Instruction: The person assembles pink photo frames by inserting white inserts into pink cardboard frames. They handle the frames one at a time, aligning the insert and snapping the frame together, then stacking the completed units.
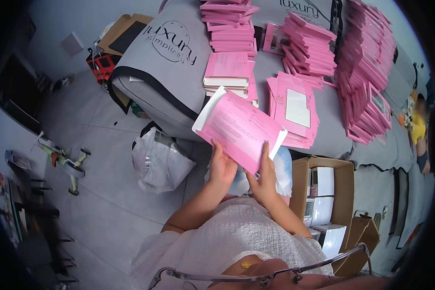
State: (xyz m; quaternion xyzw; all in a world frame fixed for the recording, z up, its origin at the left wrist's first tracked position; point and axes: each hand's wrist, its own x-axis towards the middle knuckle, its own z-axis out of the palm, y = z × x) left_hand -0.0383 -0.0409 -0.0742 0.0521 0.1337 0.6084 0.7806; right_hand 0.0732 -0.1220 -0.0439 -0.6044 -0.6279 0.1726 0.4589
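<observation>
A flat pink carton with printed lines is held in front of me above my lap, tilted, with white flaps showing at both ends. My left hand grips its lower left edge, thumb in front and the other fingers behind, partly hidden. On the lower right edge, my right hand is closed around the carton. Just beyond it lie a short stack of pink cartons with white sides and a pile of flat pink cartons with a white window panel.
A grey covered sofa bears tall stacks of pink cartons. An open cardboard box of white packs stands right of my legs, a filled plastic bag to the left. A small bike lies farther left; a person in yellow is far right.
</observation>
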